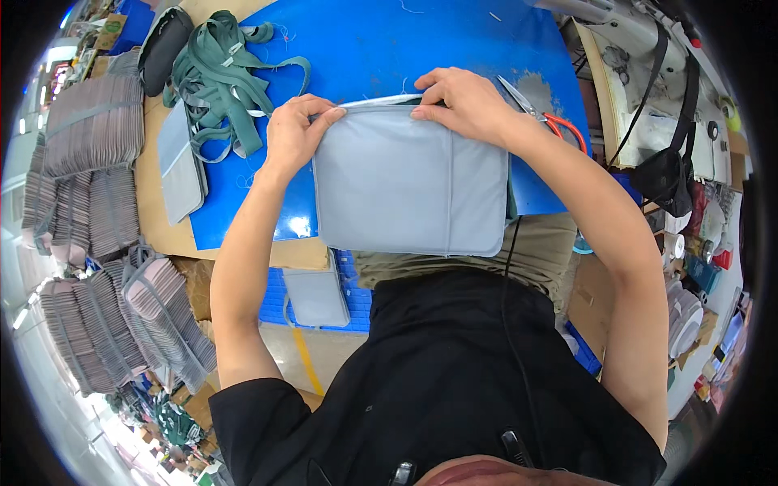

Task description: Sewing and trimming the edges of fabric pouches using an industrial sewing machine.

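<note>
A flat grey fabric pouch [381, 178] with rounded corners and a vertical seam lies on the blue work surface [356, 49], its near edge overhanging toward my lap. My left hand [300, 130] pinches its far left corner between thumb and fingers. Along the same far edge, my right hand [458, 101] grips the rim right of the middle, thumb on the near side and fingers bent over the top. A strip of white and dark green shows at the edge between the hands. Scissors with red handles [563, 130] lie beside my right wrist, partly behind the forearm.
A tangle of green straps [223, 77] lies at the far left, beside another grey pouch [183, 166] and a dark case [165, 50]. Strapped stacks of grey pieces [96, 125] stand farther left. At right are a white machine [640, 32] and a hanging black bag [664, 178].
</note>
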A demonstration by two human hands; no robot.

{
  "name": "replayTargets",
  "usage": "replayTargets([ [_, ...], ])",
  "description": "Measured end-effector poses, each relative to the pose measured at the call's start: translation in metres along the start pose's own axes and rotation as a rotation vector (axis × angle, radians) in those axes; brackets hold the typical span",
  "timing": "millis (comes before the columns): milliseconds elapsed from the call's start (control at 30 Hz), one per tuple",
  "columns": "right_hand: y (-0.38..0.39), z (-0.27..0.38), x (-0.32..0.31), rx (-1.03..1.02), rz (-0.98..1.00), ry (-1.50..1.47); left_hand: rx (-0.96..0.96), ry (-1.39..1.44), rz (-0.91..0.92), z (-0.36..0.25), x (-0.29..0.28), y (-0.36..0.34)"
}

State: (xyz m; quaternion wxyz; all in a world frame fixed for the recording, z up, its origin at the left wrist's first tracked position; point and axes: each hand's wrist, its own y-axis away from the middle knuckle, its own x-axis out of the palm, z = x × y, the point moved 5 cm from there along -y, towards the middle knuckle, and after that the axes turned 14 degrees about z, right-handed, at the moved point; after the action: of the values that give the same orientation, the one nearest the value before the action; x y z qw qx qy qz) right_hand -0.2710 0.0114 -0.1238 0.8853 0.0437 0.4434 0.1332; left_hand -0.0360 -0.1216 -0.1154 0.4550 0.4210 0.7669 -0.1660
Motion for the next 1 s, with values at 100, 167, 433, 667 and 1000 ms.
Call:
replayTargets([
  [100,0.012,0.004,-0.001,-0.042,-0.025,-0.014,0.007,0.053,0.004,-0.012,-0.008,0.012],
  [167,0.023,0.007,-0.003,-0.102,-0.104,-0.013,-0.010,0.092,0.023,-0.022,-0.010,0.019],
  [433,0.082,0.046,-0.035,-0.234,-0.169,-0.033,0.121,0.149,0.046,-0.096,-0.049,0.072],
  [667,0.120,0.059,-0.049,-0.237,-0.266,-0.077,0.353,0.026,-0.113,-0.136,-0.064,0.094],
  [1000,0.143,0.062,-0.050,-0.293,-0.375,0.014,0.763,-0.392,-0.284,-0.172,-0.062,0.119],
])
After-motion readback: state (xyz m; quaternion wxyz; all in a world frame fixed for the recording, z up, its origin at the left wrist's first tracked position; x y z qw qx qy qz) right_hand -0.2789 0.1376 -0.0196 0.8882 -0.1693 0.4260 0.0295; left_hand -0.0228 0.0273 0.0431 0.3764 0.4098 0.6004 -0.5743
